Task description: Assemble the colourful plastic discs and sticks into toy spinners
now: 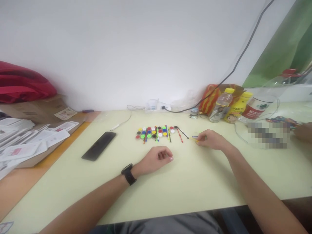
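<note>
My right hand [207,140] pinches a thin yellow plastic stick [193,138] between thumb and fingertips, just above the table. A small blue piece shows beside those fingertips. To their left lie a black stick [184,133] and a red stick [180,135], slanting on the table. Further left, coloured round discs [153,132] sit in rows, with several thin coloured sticks standing or lying across them. My left hand [156,159], with a black watch [128,174] on its wrist, rests in front of the discs. Its fingers are curled in toward the thumb, and nothing shows in them.
A black phone [99,146] lies left of the discs. Bottles [220,105] and glasses [198,115] stand at the back right, near a power strip [158,106]. Printed papers [31,139] cover the left side. Another person's hand [303,132] is by a coloured pile [285,123].
</note>
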Demonstrator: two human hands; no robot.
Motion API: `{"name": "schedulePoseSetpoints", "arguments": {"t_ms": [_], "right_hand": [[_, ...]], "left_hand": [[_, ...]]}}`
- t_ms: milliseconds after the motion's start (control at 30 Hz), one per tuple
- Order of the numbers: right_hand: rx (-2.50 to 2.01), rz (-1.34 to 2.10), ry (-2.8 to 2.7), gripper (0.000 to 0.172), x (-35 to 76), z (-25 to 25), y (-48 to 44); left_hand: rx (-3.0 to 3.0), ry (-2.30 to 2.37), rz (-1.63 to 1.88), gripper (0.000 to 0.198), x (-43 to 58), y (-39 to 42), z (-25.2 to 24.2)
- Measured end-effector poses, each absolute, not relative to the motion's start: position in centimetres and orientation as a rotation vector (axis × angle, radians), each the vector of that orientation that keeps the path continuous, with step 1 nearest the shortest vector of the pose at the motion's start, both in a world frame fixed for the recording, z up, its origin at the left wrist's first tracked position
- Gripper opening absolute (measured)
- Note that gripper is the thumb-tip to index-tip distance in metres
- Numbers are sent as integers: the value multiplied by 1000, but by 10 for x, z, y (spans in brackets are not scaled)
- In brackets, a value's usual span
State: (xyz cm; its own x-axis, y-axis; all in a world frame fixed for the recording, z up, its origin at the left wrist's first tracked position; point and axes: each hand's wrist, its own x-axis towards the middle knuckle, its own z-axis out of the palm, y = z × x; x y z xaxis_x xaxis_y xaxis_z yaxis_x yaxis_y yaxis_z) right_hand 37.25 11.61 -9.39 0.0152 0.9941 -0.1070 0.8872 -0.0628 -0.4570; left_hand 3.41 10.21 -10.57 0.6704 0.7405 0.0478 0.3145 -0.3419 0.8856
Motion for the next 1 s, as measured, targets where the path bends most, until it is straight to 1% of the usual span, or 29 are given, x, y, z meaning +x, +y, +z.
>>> {"name": "schedulePoseSetpoints", "arguments": {"t_ms": [100,333,567,833,1000], "right_hand": [[-2078,528,-1925,10,370,-94,114],[-2106,523,-1930,8,367,-91,113],[-2055,503,-2044,12,361,-94,110],[-2040,435,-2089,6,355,-96,106],[-1979,383,-2092,7,354,-96,106]], "left_hand": [[1934,823,559,24,34,103,-107],[1938,823,562,24,35,104,-109],[1932,821,563,24,33,103,-109],[1927,822,562,25,34,103,-109],[1926,819,556,25,34,102,-105]]}}
